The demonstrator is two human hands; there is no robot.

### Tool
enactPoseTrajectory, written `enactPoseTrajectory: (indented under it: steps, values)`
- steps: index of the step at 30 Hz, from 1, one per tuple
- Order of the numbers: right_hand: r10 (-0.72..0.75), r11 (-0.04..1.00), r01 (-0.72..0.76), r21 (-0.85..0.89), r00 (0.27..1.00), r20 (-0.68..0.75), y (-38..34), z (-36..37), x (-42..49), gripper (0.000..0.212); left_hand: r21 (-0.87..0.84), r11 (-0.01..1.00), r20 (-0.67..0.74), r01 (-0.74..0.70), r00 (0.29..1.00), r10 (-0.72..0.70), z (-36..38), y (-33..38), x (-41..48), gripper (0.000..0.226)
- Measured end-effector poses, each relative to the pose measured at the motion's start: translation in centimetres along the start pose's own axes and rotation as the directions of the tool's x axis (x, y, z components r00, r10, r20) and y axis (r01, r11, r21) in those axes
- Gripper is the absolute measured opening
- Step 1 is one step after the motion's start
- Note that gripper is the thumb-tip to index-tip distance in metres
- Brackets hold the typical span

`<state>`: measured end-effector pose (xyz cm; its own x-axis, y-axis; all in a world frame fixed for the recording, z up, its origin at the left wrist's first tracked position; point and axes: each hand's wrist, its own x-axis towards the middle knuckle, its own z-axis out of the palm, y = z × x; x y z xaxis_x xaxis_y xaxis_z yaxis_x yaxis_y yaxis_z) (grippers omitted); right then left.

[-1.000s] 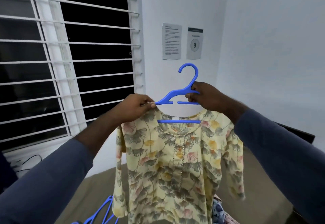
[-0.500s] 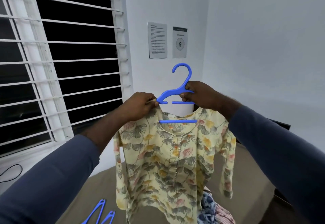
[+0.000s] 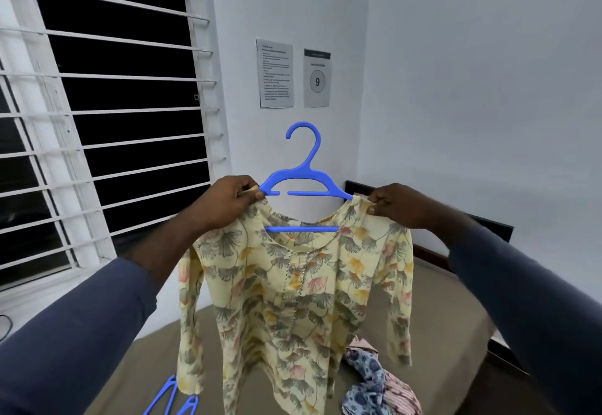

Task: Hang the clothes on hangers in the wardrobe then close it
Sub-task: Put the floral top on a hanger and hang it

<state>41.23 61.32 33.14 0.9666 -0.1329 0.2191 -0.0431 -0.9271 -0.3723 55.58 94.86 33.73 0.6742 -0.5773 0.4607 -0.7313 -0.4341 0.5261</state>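
The right hand (image 3: pixel 395 204) is no longer gripping the neck of the hanger (image 3: pixel 306 177); it is now pinching the right shoulder of the top (image 3: pixel 293 300), just at the hanger's right tip. The hanger, tilted half a second ago, is now sitting level. The left hand (image 3: pixel 228 201) is keeping its place, its fingers curling round the left shoulder of the top and pressing it to the hanger's left end.

Both arms, in dark blue sleeves, are reaching forward and holding the pair up in the air. The top, pale yellow with a leaf print, is hanging full length from the blue hanger, its sleeves drooping on each side. The hanger's lower bar is showing across the neck opening and its hook is standing upright above.

Below it, a bed (image 3: pixel 439 317) is carrying two more blue hangers (image 3: pixel 169 396) near the left edge and a bundle of patterned clothes (image 3: pixel 378 379) to the right, just beside the hem of the top. A dark headboard (image 3: pixel 488 224) is running behind the right hand.

Farther back, a barred window (image 3: pixel 114 105) is filling the left, dark behind its white bars. Two notices (image 3: pixel 276 74) are hanging on the wall above the hook, one of them bearing a 9.
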Motion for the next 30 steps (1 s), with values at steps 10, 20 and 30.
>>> enactPoseTrajectory:
  steps: [10,20,30]
  values:
    - [-0.066,0.992,0.076,0.101,0.993,-0.093,-4.6,1.4,-0.4,0.011,-0.062,0.998,0.099,-0.011,0.995,0.017,1.0,0.4,-0.8,0.02]
    - [-0.026,0.999,0.03,0.035,0.994,-0.106,-6.7,1.7,-1.7,0.005,-0.217,0.976,0.182,-0.002,0.982,0.043,2.2,0.6,-0.4,0.022]
    - [0.16,0.987,-0.16,0.007,0.983,-0.095,-6.0,1.8,-5.7,0.015,-0.381,0.924,0.306,-0.035,0.938,0.162,7.1,2.4,0.2,0.019]
